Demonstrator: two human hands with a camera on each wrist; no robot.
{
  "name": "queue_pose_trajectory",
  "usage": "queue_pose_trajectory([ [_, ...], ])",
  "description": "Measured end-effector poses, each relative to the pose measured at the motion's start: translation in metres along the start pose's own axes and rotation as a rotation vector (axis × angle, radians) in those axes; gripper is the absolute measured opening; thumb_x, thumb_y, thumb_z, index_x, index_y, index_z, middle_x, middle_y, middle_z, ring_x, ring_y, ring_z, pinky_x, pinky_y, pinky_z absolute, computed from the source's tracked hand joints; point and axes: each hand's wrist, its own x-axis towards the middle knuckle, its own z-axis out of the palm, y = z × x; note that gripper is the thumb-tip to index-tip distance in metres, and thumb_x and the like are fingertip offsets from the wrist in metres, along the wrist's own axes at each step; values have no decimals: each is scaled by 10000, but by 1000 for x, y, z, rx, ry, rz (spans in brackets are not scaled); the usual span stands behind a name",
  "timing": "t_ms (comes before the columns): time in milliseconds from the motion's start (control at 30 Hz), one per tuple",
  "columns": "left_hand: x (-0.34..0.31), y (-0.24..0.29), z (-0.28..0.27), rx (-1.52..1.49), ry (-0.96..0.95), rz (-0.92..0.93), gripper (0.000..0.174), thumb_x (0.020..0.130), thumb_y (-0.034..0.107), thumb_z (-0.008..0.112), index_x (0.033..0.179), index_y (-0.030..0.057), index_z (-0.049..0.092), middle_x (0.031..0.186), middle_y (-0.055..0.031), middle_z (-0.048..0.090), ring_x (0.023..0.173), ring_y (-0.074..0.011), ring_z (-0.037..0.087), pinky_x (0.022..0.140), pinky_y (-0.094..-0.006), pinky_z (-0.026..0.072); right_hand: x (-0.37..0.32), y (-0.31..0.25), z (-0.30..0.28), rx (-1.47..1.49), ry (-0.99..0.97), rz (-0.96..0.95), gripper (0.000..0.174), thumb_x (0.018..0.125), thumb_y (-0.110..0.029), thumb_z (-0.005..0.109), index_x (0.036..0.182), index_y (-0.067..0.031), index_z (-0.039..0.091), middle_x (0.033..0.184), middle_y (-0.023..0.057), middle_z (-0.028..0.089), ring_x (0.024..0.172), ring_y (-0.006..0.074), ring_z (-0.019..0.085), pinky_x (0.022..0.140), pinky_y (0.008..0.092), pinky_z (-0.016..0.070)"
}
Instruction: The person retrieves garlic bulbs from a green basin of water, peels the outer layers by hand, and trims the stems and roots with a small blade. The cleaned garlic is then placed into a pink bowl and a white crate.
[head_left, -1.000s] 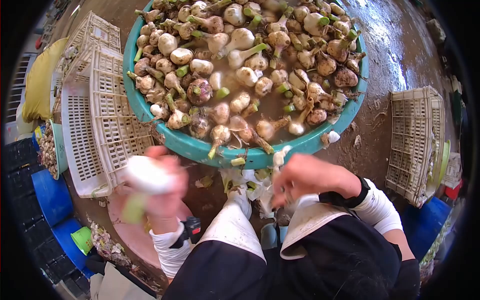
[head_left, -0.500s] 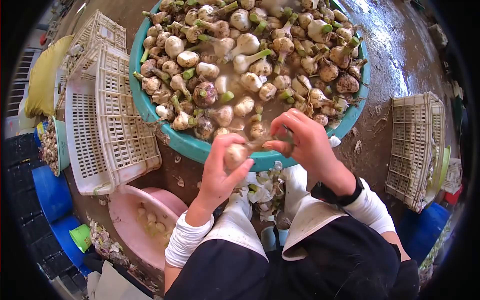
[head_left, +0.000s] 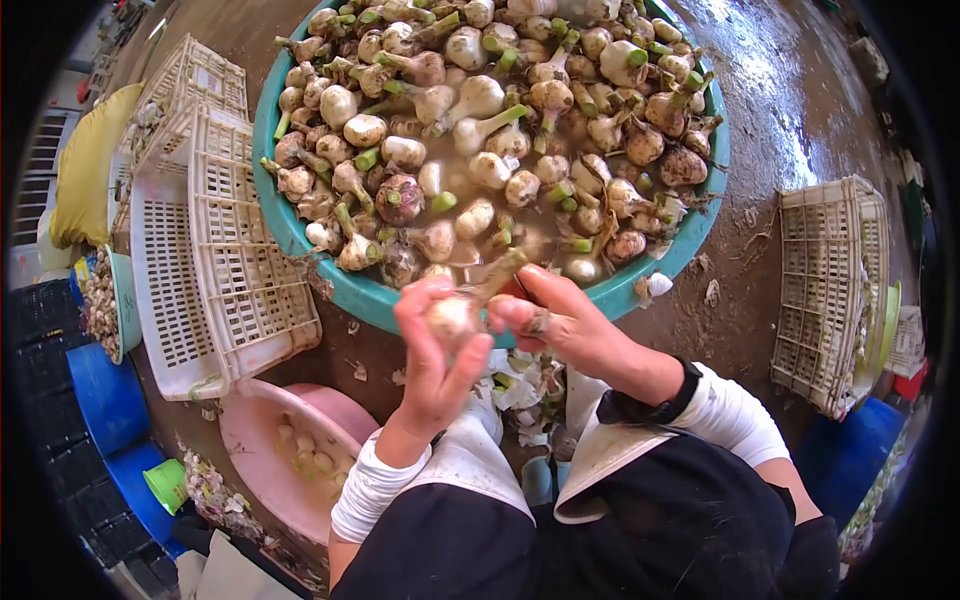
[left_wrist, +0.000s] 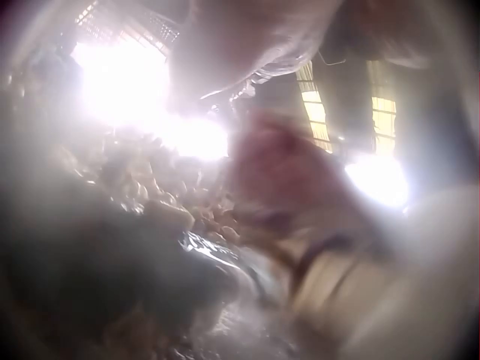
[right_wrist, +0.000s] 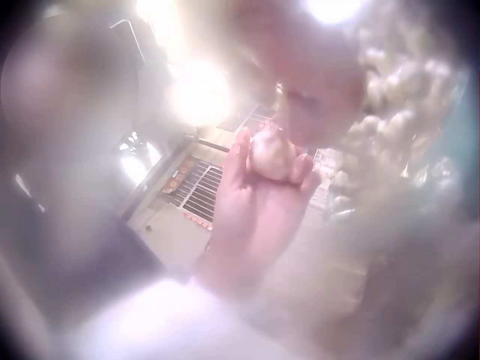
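Observation:
Near the front rim of a teal tub (head_left: 370, 297), the left hand (head_left: 425, 350) grips a whitish garlic bulb (head_left: 450, 318) whose greenish stem angles up to the right. Curled fingers of the right hand (head_left: 570, 328) meet the bulb's stem side, with a small, thin dark tool (head_left: 522, 288) between thumb and fingers, partly hidden. The right wrist view shows the left hand (right_wrist: 259, 210) cupping the bulb (right_wrist: 270, 156), the right hand (right_wrist: 319, 82) blurred above it. Blur and glare leave the left wrist view unclear.
Many unpeeled bulbs lie in the tub's muddy water. A pink basin (head_left: 260, 455) at lower left holds several pale bulbs. Plastic crates (head_left: 235, 240) stand left, another crate (head_left: 825, 290) right. Peelings (head_left: 525, 385) lie between the white boots.
The left hand came from the left, where it held a white bulb, to the tub's front with a stemmed one. Since half a second ago both hands have shifted left and the stem has tilted upward.

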Motion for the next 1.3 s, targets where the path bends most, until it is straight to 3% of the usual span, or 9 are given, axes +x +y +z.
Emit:
queue_pose_trajectory([
  [100, 1, -4, 4, 97, -37, 60, 449, 932, 240, 548, 1252, 28, 317, 1163, -143, 405, 1041, -193, 441, 906, -308, 376, 6, 1, 7, 260, 9, -86, 236, 882, -240, 676, 979, -55, 566, 798, 8, 575, 686, 62, 520, 604, 238, 443],
  [200, 3, 4, -7, -671, 32, -613, 430, 958, 457, 429, 1145, 71, 457, 844, -6, 522, 560, -38, 417, 458, -182, 306, 3, 7, 10, -134, 77, -407, 266, 803, -125, 721, 981, -23, 553, 829, 52, 583, 739, 82, 557, 640, 263, 468],
  [233, 4, 1, -11, -672, 38, -614, 430, 958, 457, 429, 1145, 71, 457, 844, -6, 522, 560, -38, 417, 458, -182, 306, 3, 8, 9, -615, 159, -647, 312, 750, -55, 734, 989, 3, 543, 825, 91, 585, 766, 103, 582, 659, 279, 479],
  [300, 2, -9, -17, -880, -102, -895, 434, 947, 480, 422, 1106, 82, 487, 818, 12, 526, 518, -28, 404, 439, -179, 296, 5, 2, 4, -629, 118, -637, 350, 712, -33, 741, 1006, -1, 552, 835, 113, 586, 748, 141, 590, 658, 291, 483],
  [500, 2, 0, -10, -699, -28, -696, 263, 834, 192, 673, 1005, 54, 528, 823, -30, 581, 732, -48, 523, 519, -166, 388, 1, -12, -12, -541, -16, -548, 146, 765, 4, 670, 882, -49, 600, 688, 112, 587, 605, 143, 526, 570, 264, 439],
  [600, 1, -3, -25, -674, -138, -664, 356, 831, 252, 711, 1035, 15, 541, 911, -80, 628, 752, -98, 580, 697, -213, 475, 11, -15, -53, -277, 285, -401, 152, 774, -119, 725, 886, -75, 634, 719, 88, 630, 604, 196, 588, 575, 282, 471],
  [700, -5, -10, -25, -730, -158, -680, 424, 836, 319, 724, 1053, 1, 548, 900, -74, 628, 717, -97, 570, 690, -228, 470, -12, -17, -27, -827, -161, -280, 371, 721, -393, 776, 803, -83, 590, 701, 53, 644, 669, 274, 655, 571, 376, 493],
  [1033, -6, 0, -19, -810, -195, -792, 350, 825, 169, 576, 1094, 47, 388, 1046, -91, 535, 897, -118, 550, 826, -275, 483, 2, -6, -7, -695, -78, -433, 206, 637, -142, 753, 681, -27, 588, 611, 114, 620, 591, 308, 636, 530, 378, 492],
  [1300, -11, -6, -16, -524, -453, -694, 406, 761, 234, 653, 1037, 46, 421, 906, -86, 538, 742, -176, 550, 638, -334, 471, 4, -21, -17, -882, 105, -508, 111, 637, -66, 718, 676, -27, 623, 616, 110, 630, 540, 237, 632, 532, 327, 501],
])
